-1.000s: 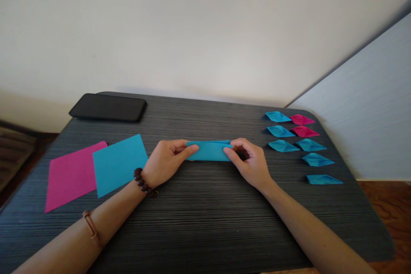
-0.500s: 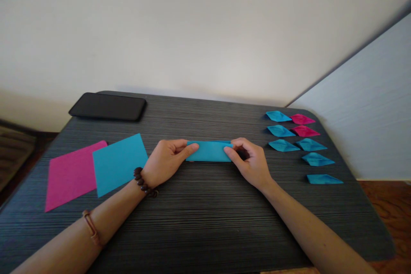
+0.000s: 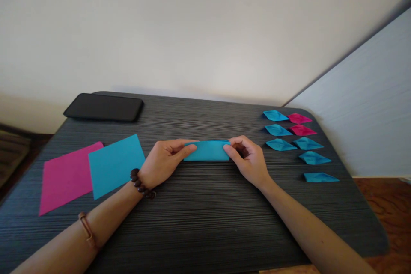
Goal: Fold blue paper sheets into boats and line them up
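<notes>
A blue sheet of paper, folded into a narrow strip (image 3: 209, 151), is held level between my two hands over the middle of the table. My left hand (image 3: 165, 158) pinches its left end, thumb on the near face and fingers behind. At the right end, my right hand (image 3: 248, 158) grips it the same way, its thumb pressing near the upper corner. The fingertips behind the paper are hidden. Close to my left wrist lies a flat blue sheet (image 3: 116, 167), which partly overlaps a pink sheet (image 3: 67, 177).
A black phone-like slab (image 3: 104, 108) rests at the back left of the dark table (image 3: 205, 227). On the right are several folded blue paper pieces (image 3: 279, 144) and two folded pink pieces (image 3: 302, 129). A pale wall (image 3: 205, 30) rises behind the table.
The view has shifted slightly. Along its top edge, the folded blue paper now shows a single bowed edge where a layer behind was visible before. Both hands keep their grip.
</notes>
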{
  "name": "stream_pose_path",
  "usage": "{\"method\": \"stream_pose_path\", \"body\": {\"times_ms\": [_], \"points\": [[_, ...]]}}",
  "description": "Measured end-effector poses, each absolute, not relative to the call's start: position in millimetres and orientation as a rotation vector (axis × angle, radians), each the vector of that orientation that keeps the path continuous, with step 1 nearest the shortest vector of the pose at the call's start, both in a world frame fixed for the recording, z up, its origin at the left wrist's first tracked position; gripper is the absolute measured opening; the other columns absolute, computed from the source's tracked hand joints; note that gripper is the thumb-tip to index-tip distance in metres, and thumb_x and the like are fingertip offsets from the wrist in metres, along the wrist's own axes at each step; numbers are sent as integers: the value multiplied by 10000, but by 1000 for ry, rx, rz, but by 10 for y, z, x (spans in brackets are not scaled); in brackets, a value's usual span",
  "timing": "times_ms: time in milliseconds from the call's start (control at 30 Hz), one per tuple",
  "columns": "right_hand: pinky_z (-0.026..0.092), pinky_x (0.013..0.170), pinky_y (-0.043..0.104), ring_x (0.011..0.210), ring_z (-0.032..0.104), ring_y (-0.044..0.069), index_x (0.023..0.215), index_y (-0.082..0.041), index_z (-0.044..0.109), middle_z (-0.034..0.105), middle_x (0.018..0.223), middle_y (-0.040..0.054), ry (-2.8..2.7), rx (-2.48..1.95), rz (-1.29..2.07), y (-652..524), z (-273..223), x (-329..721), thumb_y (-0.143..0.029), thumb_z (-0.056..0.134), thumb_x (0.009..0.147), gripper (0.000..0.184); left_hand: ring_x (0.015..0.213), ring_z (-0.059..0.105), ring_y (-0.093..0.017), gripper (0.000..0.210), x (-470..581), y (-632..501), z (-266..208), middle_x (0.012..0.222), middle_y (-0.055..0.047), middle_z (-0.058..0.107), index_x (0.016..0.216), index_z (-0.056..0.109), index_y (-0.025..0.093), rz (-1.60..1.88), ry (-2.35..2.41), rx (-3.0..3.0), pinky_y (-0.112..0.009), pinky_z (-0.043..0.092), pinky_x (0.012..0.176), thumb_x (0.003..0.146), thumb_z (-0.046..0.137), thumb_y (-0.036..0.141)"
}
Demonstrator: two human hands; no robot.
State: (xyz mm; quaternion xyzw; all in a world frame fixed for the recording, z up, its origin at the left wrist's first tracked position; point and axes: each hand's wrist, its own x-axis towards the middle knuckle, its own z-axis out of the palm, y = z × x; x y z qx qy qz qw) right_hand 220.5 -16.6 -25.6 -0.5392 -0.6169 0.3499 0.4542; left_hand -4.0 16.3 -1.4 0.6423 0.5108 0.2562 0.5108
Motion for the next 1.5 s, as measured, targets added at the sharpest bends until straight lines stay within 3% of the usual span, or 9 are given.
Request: {"method": "stream_pose_path", "body": {"times_ms": [333,500,867,1500], "points": [[450,669,260,701,574,119,944,-225,541,616,799,-5,-1318,-1251,1033,-135,-281,2218,-279,664,764,225,827,646,-198,377,-60,150,0,873,12,727,1031,688,199,589,1308,1649,-246,499,704,802,553,467],[450,661,257,702,574,118,995,-225,567,624,797,-1,-1323,-1247,1057,-133,-284,2225,-281,656,772,246,705,638,-175,372,-50,137,33,757,14,715,995,697,193,567,1319,1613,-228,485,594,815,529,473],[467,633,250,665,569,111,972,-214,604,609,757,-6,-1390,-1263,1028,-131,-248,2219,-292,616,803,186,656,624,-145,318,-43,134,47,727,13,702,820,686,166,593,1248,1549,-200,480,566,824,525,441],[492,663,262,696,593,122,965,-215,619,629,782,4,-1419,-1280,992,-131,-269,2225,-303,619,796,191,652,612,-146,312,-37,139,63,719,14,694,798,675,165,583,1244,1571,-206,473,573,826,522,435]]}}
